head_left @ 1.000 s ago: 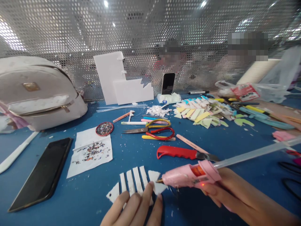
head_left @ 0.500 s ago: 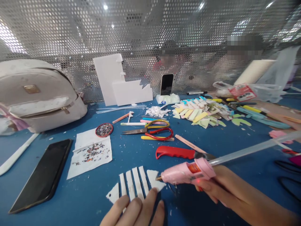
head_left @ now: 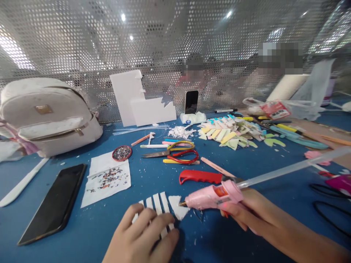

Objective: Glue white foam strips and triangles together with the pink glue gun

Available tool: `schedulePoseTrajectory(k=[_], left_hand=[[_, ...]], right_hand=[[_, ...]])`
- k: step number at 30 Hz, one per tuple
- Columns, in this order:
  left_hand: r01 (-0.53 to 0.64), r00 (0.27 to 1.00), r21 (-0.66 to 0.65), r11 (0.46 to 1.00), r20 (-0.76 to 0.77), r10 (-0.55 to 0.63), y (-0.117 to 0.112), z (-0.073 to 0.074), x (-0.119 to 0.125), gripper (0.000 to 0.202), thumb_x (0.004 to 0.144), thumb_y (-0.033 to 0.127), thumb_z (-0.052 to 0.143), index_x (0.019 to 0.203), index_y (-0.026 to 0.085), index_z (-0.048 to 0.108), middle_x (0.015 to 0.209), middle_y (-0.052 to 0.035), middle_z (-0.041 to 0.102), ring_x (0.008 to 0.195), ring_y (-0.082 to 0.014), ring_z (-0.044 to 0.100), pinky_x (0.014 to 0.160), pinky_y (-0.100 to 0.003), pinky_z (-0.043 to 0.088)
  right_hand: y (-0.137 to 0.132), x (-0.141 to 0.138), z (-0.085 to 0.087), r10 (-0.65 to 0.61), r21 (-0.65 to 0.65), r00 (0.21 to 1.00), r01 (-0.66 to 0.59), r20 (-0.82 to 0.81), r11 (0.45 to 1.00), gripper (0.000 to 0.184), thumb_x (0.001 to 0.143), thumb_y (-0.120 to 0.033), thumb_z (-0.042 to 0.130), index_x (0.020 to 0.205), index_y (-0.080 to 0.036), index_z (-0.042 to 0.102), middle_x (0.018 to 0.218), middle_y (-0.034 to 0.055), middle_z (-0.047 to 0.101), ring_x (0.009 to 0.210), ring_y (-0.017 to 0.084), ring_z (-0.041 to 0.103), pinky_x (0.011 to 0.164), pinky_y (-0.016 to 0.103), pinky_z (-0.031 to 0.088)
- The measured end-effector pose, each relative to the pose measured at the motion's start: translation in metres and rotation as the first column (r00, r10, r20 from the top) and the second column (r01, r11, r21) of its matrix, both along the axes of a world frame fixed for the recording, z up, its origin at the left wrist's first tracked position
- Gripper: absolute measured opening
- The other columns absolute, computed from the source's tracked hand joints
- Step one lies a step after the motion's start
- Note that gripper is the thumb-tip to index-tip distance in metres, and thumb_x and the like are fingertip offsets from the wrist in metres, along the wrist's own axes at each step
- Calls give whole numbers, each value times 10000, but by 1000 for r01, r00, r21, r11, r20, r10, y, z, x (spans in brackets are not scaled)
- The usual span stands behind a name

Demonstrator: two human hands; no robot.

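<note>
My right hand (head_left: pixel 248 210) is wrapped around a pink hot glue gun (head_left: pixel 214 196), a long clear glue stick jutting from its back. The metal nozzle is at a white triangular foam piece (head_left: pixel 177 207); whether it touches cannot be made out. Left of that piece, several narrow white foam strips (head_left: pixel 157 204) lie side by side in a row. My left hand (head_left: pixel 145 233) is over these strips, its fingers bent and apart, covering their lower parts and the row's left end. Behind the glue gun lies a red-handled knife (head_left: pixel 203 177).
Scissors (head_left: pixel 182 152) and markers lie mid-table. A black phone (head_left: pixel 55 204) and a tissue (head_left: pixel 109 179) with colourful bits are left. A backpack (head_left: pixel 49 117), upright white foam sheets (head_left: pixel 153 111), a propped phone (head_left: pixel 191 102) and a paper-scrap pile (head_left: pixel 230 131) stand farther back.
My left hand has shifted left and up over the strips, off the triangular piece, now covering the row's left end. The glue gun's nozzle stays at the triangle. The view has shifted slightly.
</note>
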State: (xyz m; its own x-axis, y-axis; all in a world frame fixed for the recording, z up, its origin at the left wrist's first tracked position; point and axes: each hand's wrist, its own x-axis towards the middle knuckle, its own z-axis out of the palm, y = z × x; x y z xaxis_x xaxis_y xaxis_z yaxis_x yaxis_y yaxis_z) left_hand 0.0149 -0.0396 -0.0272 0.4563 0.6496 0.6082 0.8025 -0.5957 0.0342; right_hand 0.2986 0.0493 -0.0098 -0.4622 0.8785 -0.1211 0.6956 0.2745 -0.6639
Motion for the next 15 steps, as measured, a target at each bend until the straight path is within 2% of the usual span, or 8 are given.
schedulePoseTrajectory(k=[3, 6, 11, 13, 15], left_hand=[[-36, 999, -119, 992, 18, 38, 3, -9, -5, 448, 986, 612, 380, 1078, 304, 693, 1247, 22, 692, 1031, -220, 597, 968, -401, 336], [-63, 998, -167, 984, -22, 60, 4, -14, -6, 474, 926, 687, 441, 1161, 341, 665, 1364, 0, 626, 1171, -252, 550, 1027, -435, 294], [-105, 990, -183, 978, -108, 86, 3, -19, -3, 613, 855, 794, 407, 1272, 391, 605, 1430, -55, 569, 1280, -274, 502, 1088, -507, 268], [-125, 978, -172, 977, -187, 92, 4, -21, -2, 523, 881, 705, 509, 1317, 422, 567, 1450, -66, 548, 1298, -279, 499, 1092, -538, 296], [-134, 959, -160, 978, -270, 87, 4, -25, -2, 460, 915, 519, 611, 1360, 430, 531, 1457, -82, 540, 1300, -286, 506, 1079, -562, 345]], right_hand=[[-1, 3, -4, -8, -31, 1000, 8, -13, 999, 578, 919, -718, 404, 753, -214, 633, 645, 21, 588, 583, 167, 557, 570, 277, 463], [-4, 2, -2, -41, -60, 998, 38, -54, 998, 583, 908, -726, 416, 772, -214, 659, 650, 19, 582, 598, 170, 557, 576, 280, 461], [-12, -6, 6, -175, -90, 975, 164, -134, 982, 573, 867, -743, 473, 753, -218, 669, 615, 2, 548, 561, 162, 520, 544, 283, 438], [-13, -9, 8, -186, -101, 972, 173, -146, 980, 567, 859, -740, 488, 741, -216, 668, 613, 0, 544, 565, 162, 521, 547, 284, 436], [-14, -11, 8, -184, -104, 971, 169, -150, 980, 568, 858, -738, 490, 739, -213, 666, 620, 2, 544, 576, 164, 525, 550, 284, 435]])
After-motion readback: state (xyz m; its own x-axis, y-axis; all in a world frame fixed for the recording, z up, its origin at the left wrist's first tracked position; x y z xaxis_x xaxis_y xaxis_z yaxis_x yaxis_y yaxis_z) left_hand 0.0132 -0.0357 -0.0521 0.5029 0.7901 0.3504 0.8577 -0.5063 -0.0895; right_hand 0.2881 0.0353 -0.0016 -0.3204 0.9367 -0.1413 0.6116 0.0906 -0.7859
